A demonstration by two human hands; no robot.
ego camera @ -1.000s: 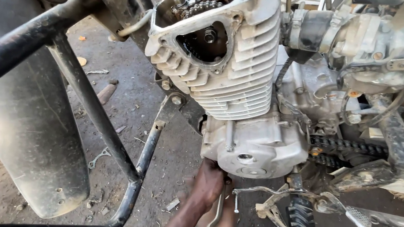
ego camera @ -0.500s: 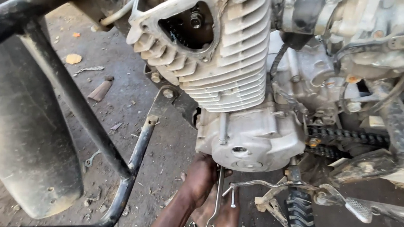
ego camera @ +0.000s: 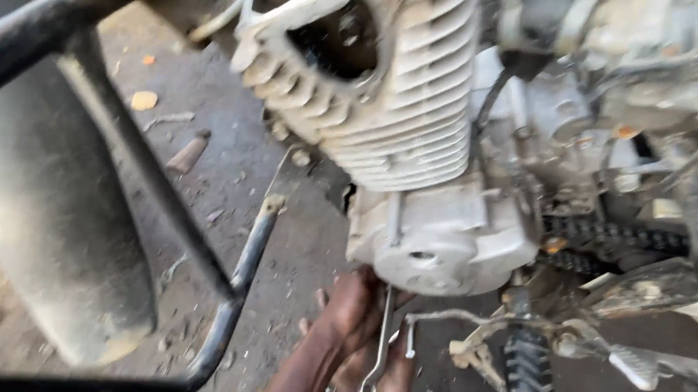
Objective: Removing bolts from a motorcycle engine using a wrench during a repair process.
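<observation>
- One hand (ego camera: 352, 309) reaches up under the grey engine case (ego camera: 444, 241) of a motorcycle. The fingers are curled, close to the underside of the case, and they seem to close around the top part of a slim metal wrench (ego camera: 379, 346).
- A second hand (ego camera: 385, 390) is lower, near the bottom edge of the view. It lies just behind the ring end of the wrench. I cannot tell if it grips the wrench or only supports it, and I cannot tell with confidence which hand is left and which is right.
- The wrench stands almost upright, its upper end hidden under the case and its ring end hanging down between the two hands.
- The picture is blurred, so the bolt or nut under the case is not visible.
- What could go wrong: the wrench could slip off the fastener if it sits only partly on it, and the knuckles would then hit the case or the finned cylinder (ego camera: 394, 97) above.
- The drive chain (ego camera: 613, 237) and a footpeg (ego camera: 638, 365) are near on the right; a sudden slip could bring the hand against them.
- The black frame tube (ego camera: 235, 296) on the left gives the forearm little room.
</observation>
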